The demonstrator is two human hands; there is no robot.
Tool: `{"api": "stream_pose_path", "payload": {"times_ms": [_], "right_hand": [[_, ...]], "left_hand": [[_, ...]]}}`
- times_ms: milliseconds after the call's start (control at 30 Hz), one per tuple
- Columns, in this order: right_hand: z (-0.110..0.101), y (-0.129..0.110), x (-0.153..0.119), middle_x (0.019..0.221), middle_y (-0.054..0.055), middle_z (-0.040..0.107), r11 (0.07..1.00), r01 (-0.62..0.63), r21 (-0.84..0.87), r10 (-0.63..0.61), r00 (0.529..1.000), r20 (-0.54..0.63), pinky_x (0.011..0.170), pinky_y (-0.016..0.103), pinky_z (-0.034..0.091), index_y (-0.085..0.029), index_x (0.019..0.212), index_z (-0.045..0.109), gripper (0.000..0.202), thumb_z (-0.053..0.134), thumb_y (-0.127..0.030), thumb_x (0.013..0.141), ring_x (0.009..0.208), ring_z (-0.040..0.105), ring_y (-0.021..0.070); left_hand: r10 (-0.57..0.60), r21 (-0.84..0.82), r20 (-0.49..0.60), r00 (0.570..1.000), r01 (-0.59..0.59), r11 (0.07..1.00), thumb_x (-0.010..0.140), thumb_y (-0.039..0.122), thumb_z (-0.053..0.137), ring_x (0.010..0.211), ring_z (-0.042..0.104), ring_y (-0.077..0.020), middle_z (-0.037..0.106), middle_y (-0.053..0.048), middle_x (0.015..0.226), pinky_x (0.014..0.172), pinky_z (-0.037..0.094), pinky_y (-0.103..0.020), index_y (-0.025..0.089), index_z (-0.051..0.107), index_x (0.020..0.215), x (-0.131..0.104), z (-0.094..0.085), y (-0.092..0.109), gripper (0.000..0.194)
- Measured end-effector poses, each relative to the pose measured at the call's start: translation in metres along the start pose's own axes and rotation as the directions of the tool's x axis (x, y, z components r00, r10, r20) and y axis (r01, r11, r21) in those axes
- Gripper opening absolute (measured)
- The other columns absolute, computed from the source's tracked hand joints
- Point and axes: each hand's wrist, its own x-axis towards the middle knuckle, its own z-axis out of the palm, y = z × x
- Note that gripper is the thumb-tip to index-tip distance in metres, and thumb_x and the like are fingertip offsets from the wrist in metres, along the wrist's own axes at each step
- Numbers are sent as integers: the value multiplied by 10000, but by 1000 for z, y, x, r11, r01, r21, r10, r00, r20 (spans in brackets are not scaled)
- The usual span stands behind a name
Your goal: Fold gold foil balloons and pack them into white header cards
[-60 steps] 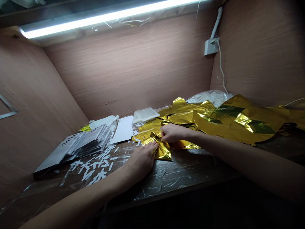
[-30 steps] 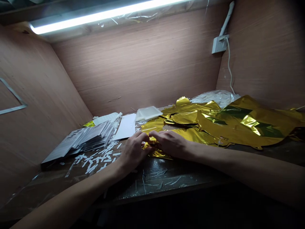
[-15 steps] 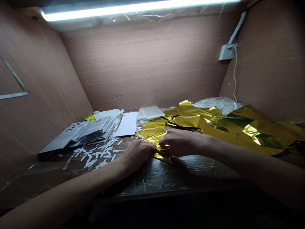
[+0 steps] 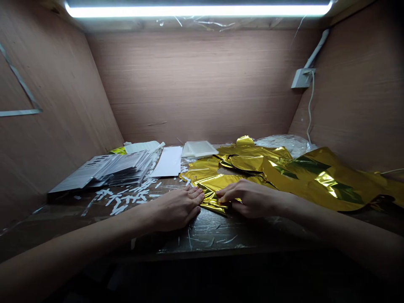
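Observation:
A shiny gold foil piece [image 4: 211, 194], folded and creased, lies near the front of the dark table [image 4: 217, 237]. My left hand [image 4: 179, 207] rests flat with its fingers stretched out, their tips at the foil's left edge. From the right, my right hand [image 4: 246, 198] pinches the foil between thumb and forefinger, the other fingers curled under. More gold foil sheets [image 4: 303, 181] spread out behind and to the right of my right hand, crumpled and overlapping.
Stacked printed cards [image 4: 123, 168] lie at the left, with small white strips [image 4: 126, 200] scattered before them. White paper [image 4: 168, 162] and clear plastic sleeves [image 4: 198, 149] are at the back middle. A clear bag [image 4: 284, 144] sits at the back right, below a wall socket [image 4: 302, 78].
My left hand has flattened and spread its fingers. My right hand has turned and sits slightly lower, and the foil near it lies flatter. The camera view has levelled.

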Motion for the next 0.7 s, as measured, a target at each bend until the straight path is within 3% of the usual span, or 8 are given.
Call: {"api": "stream_pose_path", "payload": {"times_ms": [100, 167, 267, 367, 433, 567, 700], "right_hand": [[-5, 2, 17, 1342, 53, 681, 985, -67, 160, 72, 997, -26, 974, 359, 478, -307, 1424, 600, 634, 536, -77, 837, 1153, 646, 238], [-7, 1, 33, 1287, 103, 692, 943, -192, 272, 201, 980, -7, 885, 351, 509, -246, 1495, 512, 624, 589, -179, 879, 1085, 659, 248], [-7, 1, 60, 1097, 125, 730, 807, -442, 393, 426, 895, 132, 682, 292, 506, -162, 1366, 603, 568, 717, -360, 846, 884, 673, 227], [-4, 8, 77, 937, 72, 730, 700, -587, 406, 527, 809, 260, 555, 253, 438, -169, 1233, 663, 636, 879, -315, 652, 754, 641, 192], [0, 16, 80, 838, 31, 709, 674, -611, 414, 537, 791, 294, 519, 238, 395, -183, 1160, 682, 660, 928, -259, 553, 695, 608, 166], [13, 28, 71, 674, -27, 628, 609, -577, 545, 521, 808, 275, 494, 220, 337, -197, 1035, 680, 534, 927, -281, 569, 602, 529, 123], [20, 34, 64, 711, -26, 630, 484, -389, 784, 385, 899, 208, 519, 200, 369, -200, 1007, 637, 382, 843, -344, 720, 600, 526, 102]], "left_hand": [[-53, -39, 4, 999, 53, 998, 1076, 337, 341, 1447, 457, -266, 490, -164, 1548, 1211, 301, -407, 101, 504, 1469, -3, 1, 2, 487], [-65, -71, -14, 998, 64, 995, 1078, 374, 344, 1468, 426, -262, 471, -164, 1560, 1226, 275, -403, 103, 489, 1487, -5, 1, 5, 512], [-70, -115, -23, 997, 67, 991, 1071, 482, 349, 1489, 390, -262, 436, -165, 1579, 1253, 224, -394, 98, 456, 1518, -8, 1, 8, 599], [-87, -142, -15, 996, 84, 986, 1042, 584, 363, 1506, 356, -277, 383, -158, 1609, 1260, 216, -399, 106, 410, 1551, -11, 0, 8, 701], [-109, -159, 6, 994, 109, 981, 1029, 620, 360, 1512, 339, -292, 358, -152, 1621, 1258, 225, -421, 118, 398, 1562, -13, 0, 9, 733], [-152, -183, 54, 987, 159, 970, 1013, 664, 344, 1529, 290, -318, 328, -151, 1634, 1255, 234, -451, 112, 374, 1577, -14, 1, 9, 789], [-146, -210, 30, 989, 149, 966, 1006, 667, 362, 1518, 321, -308, 343, -162, 1622, 1259, 234, -426, 88, 388, 1567, -15, -1, 10, 807]]}}
